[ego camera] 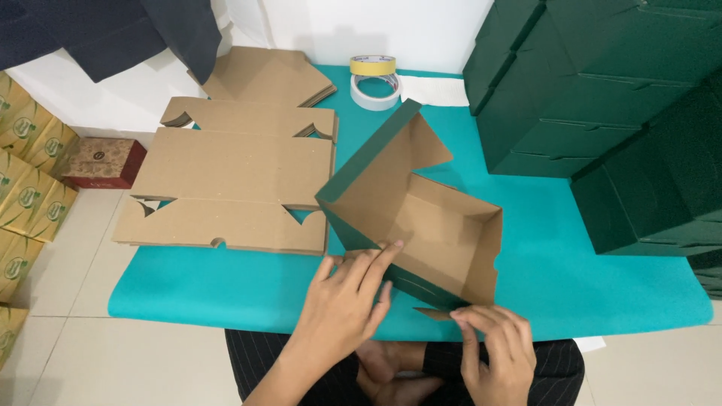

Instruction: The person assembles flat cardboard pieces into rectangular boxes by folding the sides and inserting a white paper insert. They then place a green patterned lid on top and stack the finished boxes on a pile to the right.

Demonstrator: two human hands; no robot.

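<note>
One half-folded cardboard box, dark green outside and brown inside (421,225), sits near the front edge of the teal table mat (571,278), lid flap up and tilted to the rear-left. I've got the left hand (347,297) flat w/ fingers spread, pressing the box's near-left wall, not clenched. Right hand (492,349) pinches a small brown corner flap (435,313) at the box's near-right corner, fingertips closed on it. Just left of the box: a flat brown die-cut cardboard blank (233,184), w/ a stack of more brown blanks (267,75) behind it. Two tape rolls, yellow on white (374,79), at the mat's back edge. Stacked finished dark green boxes (594,90) fill the right side.
</note>
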